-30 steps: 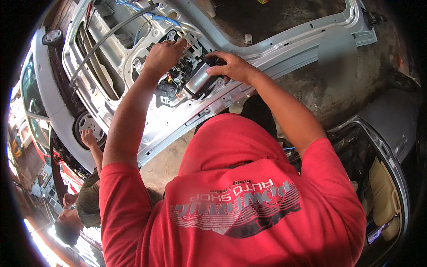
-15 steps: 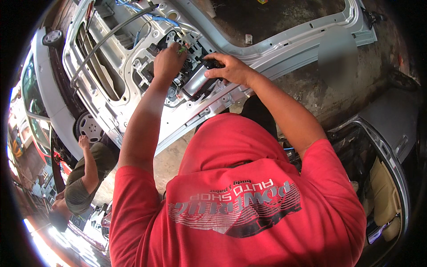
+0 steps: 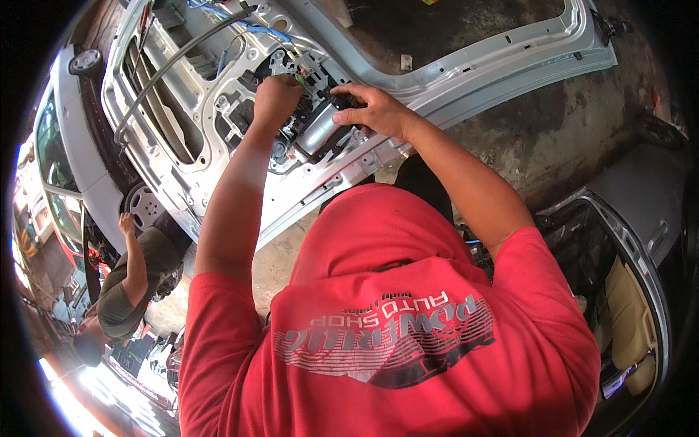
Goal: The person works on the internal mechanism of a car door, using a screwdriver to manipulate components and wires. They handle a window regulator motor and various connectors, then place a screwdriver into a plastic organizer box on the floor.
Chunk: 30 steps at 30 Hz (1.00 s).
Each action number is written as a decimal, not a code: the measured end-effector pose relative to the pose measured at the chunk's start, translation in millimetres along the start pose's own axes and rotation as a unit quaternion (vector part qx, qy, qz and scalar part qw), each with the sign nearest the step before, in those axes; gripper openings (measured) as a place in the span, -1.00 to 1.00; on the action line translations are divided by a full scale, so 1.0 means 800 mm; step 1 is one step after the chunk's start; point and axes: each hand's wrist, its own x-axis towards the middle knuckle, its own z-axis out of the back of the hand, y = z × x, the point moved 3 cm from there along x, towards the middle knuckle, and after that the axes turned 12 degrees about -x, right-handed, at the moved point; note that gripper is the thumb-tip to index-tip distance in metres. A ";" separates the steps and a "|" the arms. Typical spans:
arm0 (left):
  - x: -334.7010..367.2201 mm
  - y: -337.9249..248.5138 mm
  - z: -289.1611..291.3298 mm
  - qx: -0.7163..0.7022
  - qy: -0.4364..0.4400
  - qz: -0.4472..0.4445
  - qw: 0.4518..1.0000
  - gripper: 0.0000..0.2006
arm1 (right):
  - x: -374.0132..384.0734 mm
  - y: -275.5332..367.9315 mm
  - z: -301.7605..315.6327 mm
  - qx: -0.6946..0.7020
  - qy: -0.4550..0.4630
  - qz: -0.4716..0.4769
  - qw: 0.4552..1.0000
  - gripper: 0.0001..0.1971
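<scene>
A silver metal vehicle door panel (image 3: 191, 138) lies in front of me with its inner mechanism exposed. My left hand (image 3: 278, 96) is closed over the mechanism (image 3: 314, 73), near a small green part (image 3: 300, 77). The back of that hand hides what its fingertips hold, if anything. My right hand (image 3: 376, 113) grips the black end of a silver cylindrical motor (image 3: 318, 132), thumb on one side and fingers bent over the far side. The motor sits tilted at the panel's near side. Blue wiring (image 3: 268, 33) runs above the mechanism.
A long grey tube (image 3: 175, 71) crosses the panel's left part. Left stands a white car (image 3: 98, 138), with another person (image 3: 131, 291) in a dark shirt bending beside it. At right lies a detached dark car door (image 3: 641, 247). A small pale packet (image 3: 406, 62) is on the floor.
My left hand has turned slightly, and its fingers are now tucked lower behind the hand. The right hand stays on the motor, its fingers shifted a little left. The other person has leaned further down.
</scene>
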 end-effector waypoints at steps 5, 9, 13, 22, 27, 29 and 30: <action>-0.004 -0.002 0.005 0.000 0.001 -0.009 1.000 -0.69 | 0.001 -0.003 0.002 -0.006 -0.009 -0.001 1.000 -0.30; -0.013 -0.019 0.010 0.083 -0.067 -0.020 0.994 -0.58 | 0.000 0.000 0.003 -0.027 -0.003 -0.001 1.000 -0.27; -0.019 -0.023 0.011 0.102 -0.058 -0.047 0.992 -0.55 | -0.002 0.001 0.001 -0.033 -0.004 0.003 0.999 -0.24; -0.032 -0.022 0.017 0.119 -0.030 -0.089 0.988 -0.57 | 0.003 -0.001 0.004 -0.061 0.012 0.024 0.998 -0.26; -0.028 -0.025 0.018 0.139 -0.008 -0.140 0.980 -0.55 | 0.011 -0.008 0.007 -0.089 0.019 0.039 0.995 -0.24; -0.025 -0.029 0.017 0.139 -0.005 -0.113 0.984 -0.57 | 0.012 -0.006 0.010 -0.093 0.017 0.040 0.995 -0.24; -0.024 -0.031 0.015 0.139 -0.003 -0.099 0.985 -0.57 | 0.009 -0.006 0.010 -0.086 0.016 0.036 0.996 -0.24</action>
